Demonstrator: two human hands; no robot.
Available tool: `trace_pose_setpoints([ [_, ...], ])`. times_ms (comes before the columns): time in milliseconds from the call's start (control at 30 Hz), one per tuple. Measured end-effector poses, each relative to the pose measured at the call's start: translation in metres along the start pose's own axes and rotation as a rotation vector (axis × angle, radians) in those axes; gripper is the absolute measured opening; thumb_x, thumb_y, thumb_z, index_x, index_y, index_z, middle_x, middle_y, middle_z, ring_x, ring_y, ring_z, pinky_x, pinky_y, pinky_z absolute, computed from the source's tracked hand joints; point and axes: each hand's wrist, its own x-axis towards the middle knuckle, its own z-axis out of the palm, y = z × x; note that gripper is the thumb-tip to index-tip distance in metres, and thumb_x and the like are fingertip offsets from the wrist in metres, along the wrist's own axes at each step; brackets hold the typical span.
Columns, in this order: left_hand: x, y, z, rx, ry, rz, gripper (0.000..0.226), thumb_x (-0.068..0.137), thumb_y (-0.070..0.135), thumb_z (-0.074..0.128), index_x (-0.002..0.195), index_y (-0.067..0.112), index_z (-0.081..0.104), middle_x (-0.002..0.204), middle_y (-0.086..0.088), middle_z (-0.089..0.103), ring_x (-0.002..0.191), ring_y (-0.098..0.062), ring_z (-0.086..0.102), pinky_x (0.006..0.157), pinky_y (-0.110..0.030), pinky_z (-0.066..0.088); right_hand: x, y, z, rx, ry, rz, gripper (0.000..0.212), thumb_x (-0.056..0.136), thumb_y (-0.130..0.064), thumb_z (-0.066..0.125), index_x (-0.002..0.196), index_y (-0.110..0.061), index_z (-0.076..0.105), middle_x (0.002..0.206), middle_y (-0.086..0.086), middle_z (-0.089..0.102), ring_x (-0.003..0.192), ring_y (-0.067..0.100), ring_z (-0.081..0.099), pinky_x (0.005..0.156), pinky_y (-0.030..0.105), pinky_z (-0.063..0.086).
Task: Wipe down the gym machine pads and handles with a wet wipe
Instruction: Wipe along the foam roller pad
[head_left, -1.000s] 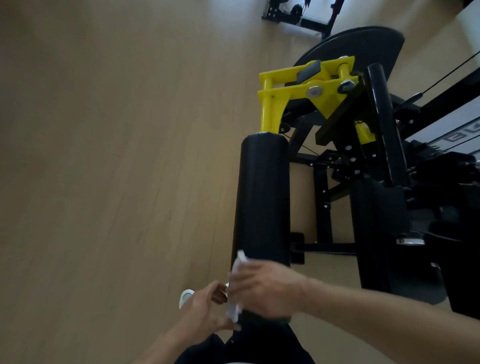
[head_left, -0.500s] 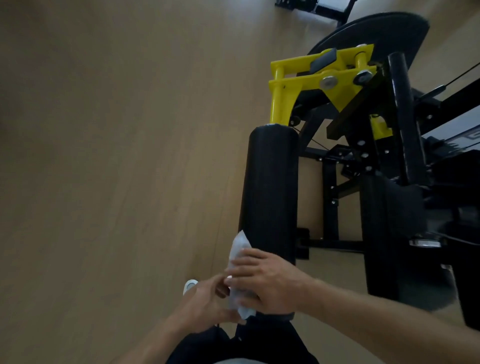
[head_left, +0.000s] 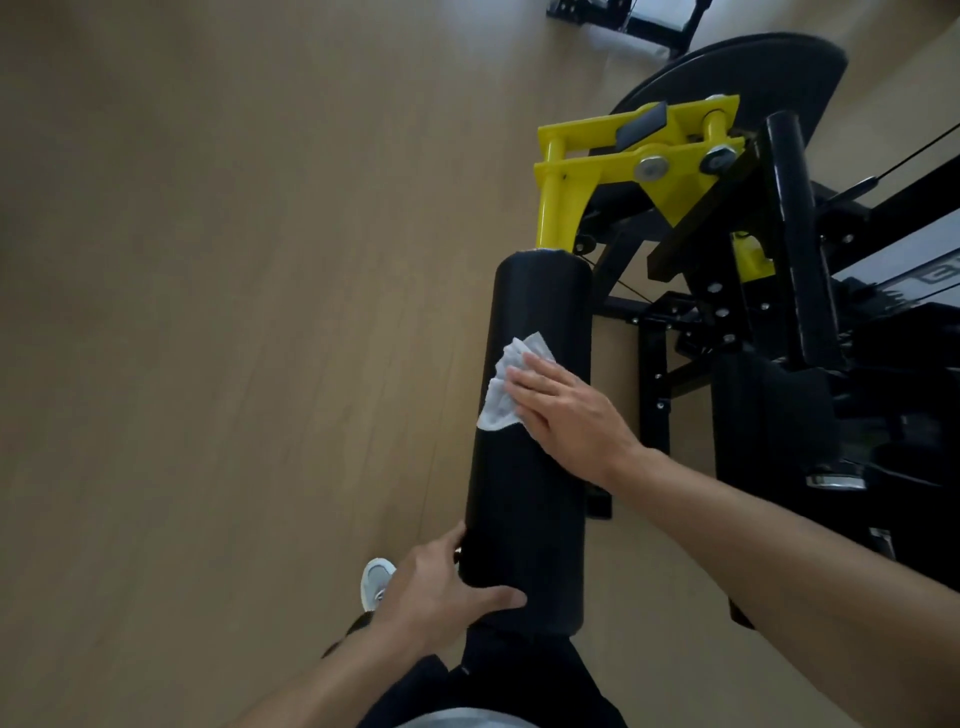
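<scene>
head view: we look down along a long black roller pad (head_left: 530, 467) that runs from our body up toward a yellow bracket (head_left: 613, 166) at its far end. our right hand (head_left: 563, 415) lies flat on the pad's upper middle, fingers straight and close together, pressing a white wet wipe (head_left: 506, 389) against the padding. the crumpled wipe shows beyond our fingertips and along the pad's left side, the rest covered by our palm. our left hand (head_left: 436, 597) steadies the near end of the pad: the thumb stretches across the front of the roller close to its near edge, while the fingers reach round its left side, spread and touching it rather than clenching.

right of the pad stands the black machine frame (head_left: 654, 374), with an upright black handle bar (head_left: 800, 244) beside the bracket and a round black seat pad (head_left: 753, 67) behind it. cables run off toward the right edge. below our left hand a light sneaker (head_left: 375, 582) rests on the tan wood floor (head_left: 208, 312), and dark trousers (head_left: 509, 675) fill the bottom of the view.
</scene>
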Motion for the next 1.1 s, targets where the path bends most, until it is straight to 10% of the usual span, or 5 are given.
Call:
trace_pose_setpoints([
  [333, -0.022, 0.026, 0.011, 0.430, 0.108, 0.036, 0.117, 0.056, 0.088, 0.062, 0.151, 0.026, 0.033, 0.131, 0.015, 0.063, 0.122, -0.007, 0.059, 0.099, -0.027, 0.044, -0.155, -0.060, 0.043, 0.206, 0.071, -0.054, 0.039, 0.107, -0.025, 0.050, 0.146, -0.018, 0.055, 0.161, -0.001, 0.043, 0.151, 0.023, 0.035, 0.116, 0.046, 0.039],
  [733, -0.028, 0.040, 0.001, 0.388, -0.039, -0.086, 0.125, 0.068, 0.054, 0.087, 0.162, 0.025, 0.009, 0.149, 0.007, 0.047, 0.136, -0.012, 0.047, 0.110, -0.028, 0.044, 0.101, 0.054, -0.019, 0.265, 0.070, 0.433, 0.054, 0.113, -0.029, 0.031, 0.163, -0.015, 0.016, 0.172, 0.001, -0.001, 0.157, 0.015, -0.010, 0.126, 0.032, -0.010],
  [900, -0.036, 0.054, 0.003, 0.671, 0.062, -0.052, 0.126, 0.067, 0.076, 0.074, 0.162, 0.024, 0.010, 0.117, 0.004, 0.058, 0.104, -0.011, 0.065, 0.091, -0.028, 0.055, 0.145, 0.052, -0.041, 0.045, 0.263, 0.887, 0.050, 0.109, -0.038, 0.031, 0.147, -0.015, 0.054, 0.158, 0.010, 0.045, 0.153, 0.017, 0.028, 0.125, 0.040, 0.015],
  [1000, -0.039, 0.058, 0.012, 0.840, 0.098, 0.041, 0.120, 0.076, 0.081, 0.062, 0.162, 0.015, 0.008, 0.129, 0.002, 0.063, 0.107, -0.016, 0.062, 0.091, -0.027, 0.049, 0.082, 0.027, -0.021, -0.052, -0.083, 0.058, 0.050, 0.109, -0.037, 0.026, 0.151, -0.023, 0.048, 0.162, -0.003, 0.038, 0.157, 0.014, 0.009, 0.129, 0.045, 0.009],
  [1100, -0.038, 0.059, 0.016, 0.919, 0.124, 0.112, 0.122, 0.074, 0.082, 0.060, 0.160, 0.009, 0.014, 0.132, 0.001, 0.064, 0.110, -0.018, 0.064, 0.095, -0.031, 0.043, 0.002, -0.004, -0.006, 0.009, -0.107, -0.136, 0.038, 0.109, -0.027, 0.042, 0.144, -0.023, 0.056, 0.155, -0.005, 0.048, 0.156, 0.014, 0.021, 0.128, 0.043, 0.017],
])
